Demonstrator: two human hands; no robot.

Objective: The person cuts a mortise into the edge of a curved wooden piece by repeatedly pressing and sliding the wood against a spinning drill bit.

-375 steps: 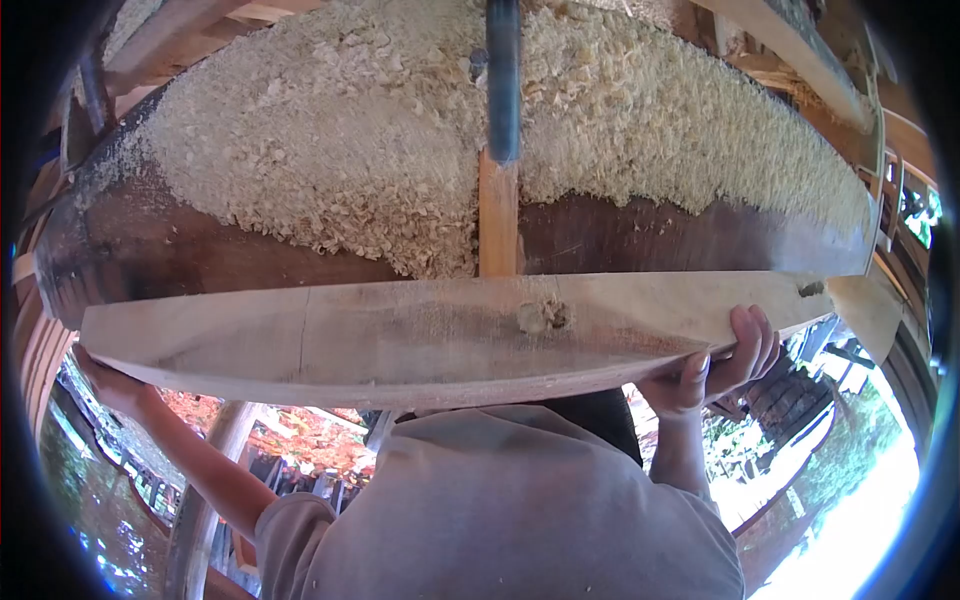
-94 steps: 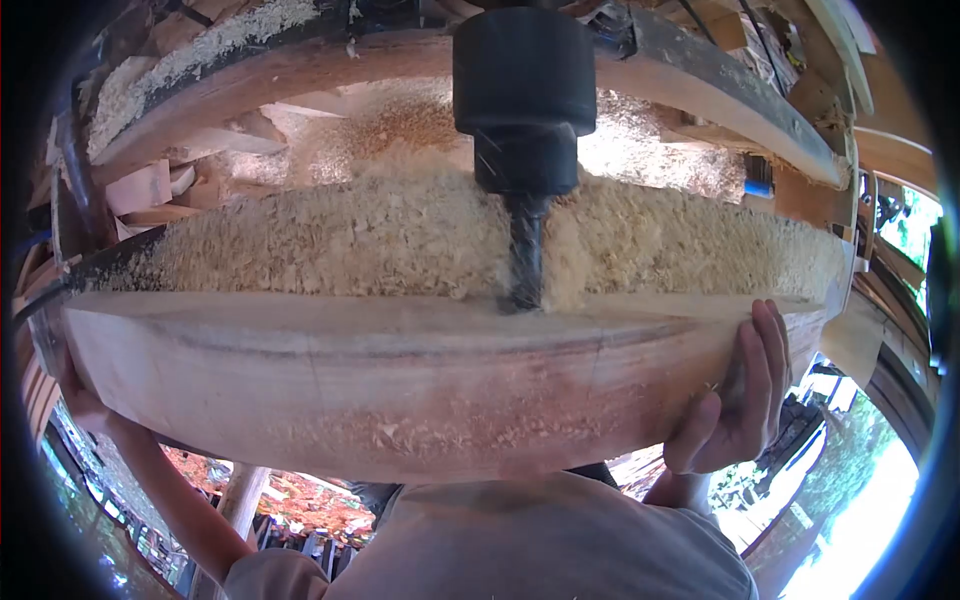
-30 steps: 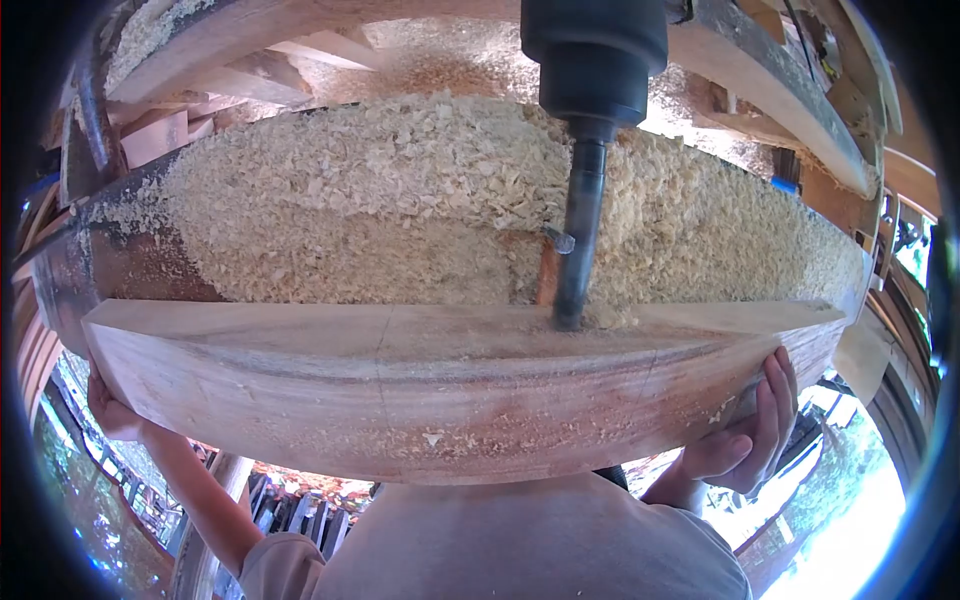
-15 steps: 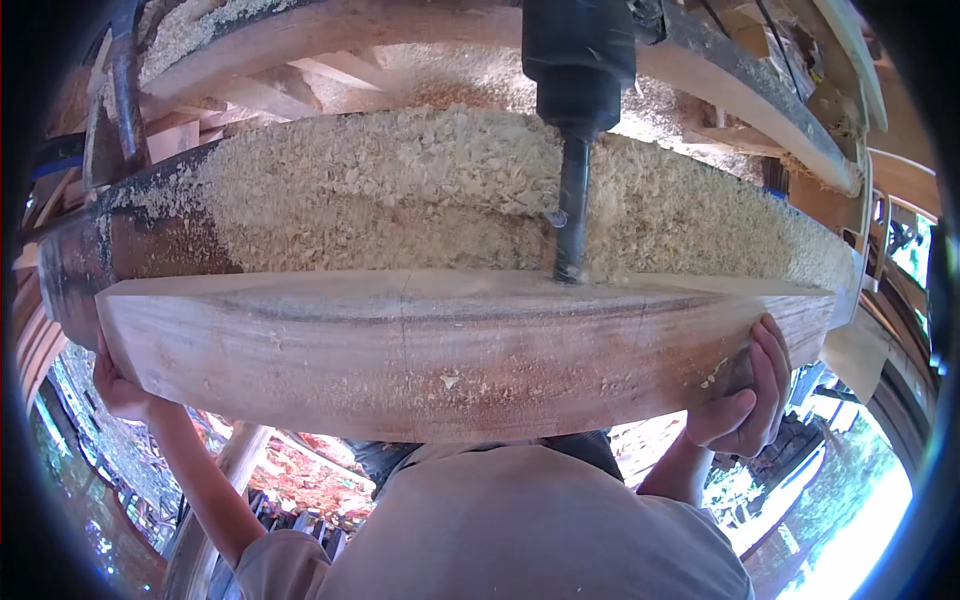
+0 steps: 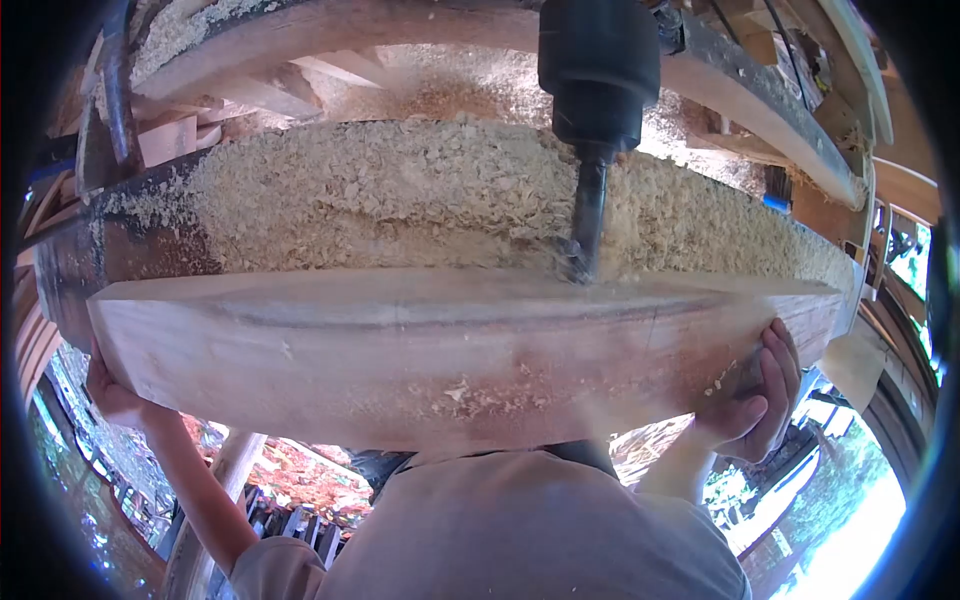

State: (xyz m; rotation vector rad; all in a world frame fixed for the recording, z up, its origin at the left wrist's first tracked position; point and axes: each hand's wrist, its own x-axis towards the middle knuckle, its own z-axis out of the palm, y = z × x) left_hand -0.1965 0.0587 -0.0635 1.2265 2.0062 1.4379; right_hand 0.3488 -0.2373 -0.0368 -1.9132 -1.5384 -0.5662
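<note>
A long, thick wooden plank (image 5: 400, 370) with a curved lower edge spans the view in front of my torso. My left hand (image 5: 118, 400) is closed round its left end, with the fingers partly hidden behind it. At the right end my right hand (image 5: 757, 400) grips the plank, thumb below and fingers against its face. A dark rotating tool bit (image 5: 590, 215), held in a black chuck (image 5: 598, 75), comes down to the plank's far top edge, right of the middle. Loose shavings lie on the plank's near face, and blurred dust hangs around the bit.
Behind the plank, a dark work table (image 5: 155, 245) is heaped with pale wood shavings (image 5: 370, 175). Curved timber beams (image 5: 400, 30) lie beyond it. A metal bar (image 5: 118, 95) stands at the left, and more wood pieces crowd the right side.
In the view, the chuck and bit sit a little further right along the plank. More dust blurs the plank's face, and the shavings on it have shifted. Both hands keep their grip.
</note>
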